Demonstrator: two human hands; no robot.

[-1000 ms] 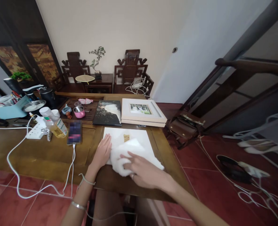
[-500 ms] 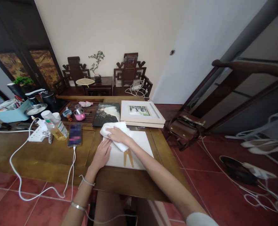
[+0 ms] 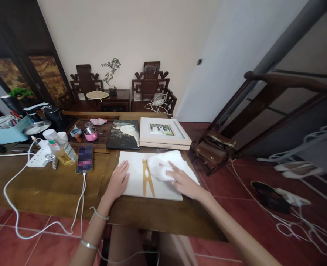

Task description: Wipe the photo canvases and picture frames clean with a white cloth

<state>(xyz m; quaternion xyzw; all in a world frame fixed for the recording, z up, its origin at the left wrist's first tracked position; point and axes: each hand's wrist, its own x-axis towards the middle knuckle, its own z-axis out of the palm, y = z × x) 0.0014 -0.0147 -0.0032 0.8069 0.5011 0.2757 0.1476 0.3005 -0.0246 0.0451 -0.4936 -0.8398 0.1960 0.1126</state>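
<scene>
A white flat board (image 3: 134, 177), the back of a frame with a tan wooden stand (image 3: 147, 181) on it, lies near the front edge of the wooden table (image 3: 55, 181). My left hand (image 3: 118, 181) rests flat on the board's left edge, fingers stretched out. My right hand (image 3: 183, 181) presses a white cloth (image 3: 163, 168) onto the board's right side, fingers lying over the cloth.
Behind the board lie a dark picture (image 3: 123, 134) and a white framed photo (image 3: 163, 132). To the left are a phone (image 3: 84, 158) on a white cable, a bottle (image 3: 60, 147), a power strip (image 3: 39, 158) and a pink cup (image 3: 91, 134). Cables and shoes lie on the red floor at right.
My right hand swept the cloth from the board's near edge to its far left corner, then across to the right side. The left hand stayed on the left edge.
</scene>
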